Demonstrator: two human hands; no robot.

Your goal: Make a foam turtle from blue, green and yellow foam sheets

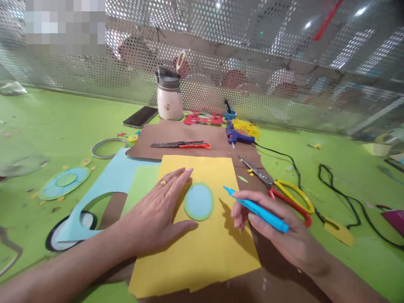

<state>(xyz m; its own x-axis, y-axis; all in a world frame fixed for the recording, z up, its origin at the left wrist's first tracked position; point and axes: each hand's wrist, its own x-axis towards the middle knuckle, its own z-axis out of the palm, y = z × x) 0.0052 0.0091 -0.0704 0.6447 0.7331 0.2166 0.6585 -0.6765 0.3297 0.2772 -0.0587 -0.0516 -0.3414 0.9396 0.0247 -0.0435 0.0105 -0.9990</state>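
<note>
My left hand [158,208] lies flat on a yellow sheet of paper [195,261], fingers stretched out, thumb apart. Between its thumb and fingers, and partly right of them, sits a light blue oval with a green rim [199,202]. A bright blue marker [259,210] is held in my right hand [277,231], its tip pointing left above the yellow sheet, apart from the oval. Under my left forearm and beside the sheet are a green paper [143,181] and a light blue paper [110,170] with a round cut-out.
Brown card [189,130] lies beneath the papers, bearing a red-handled utility knife [179,144]. To the right are scissors [274,185] and a blue glue gun [236,135] with a black cord. A white jug [169,99] and a phone [140,116] stand behind.
</note>
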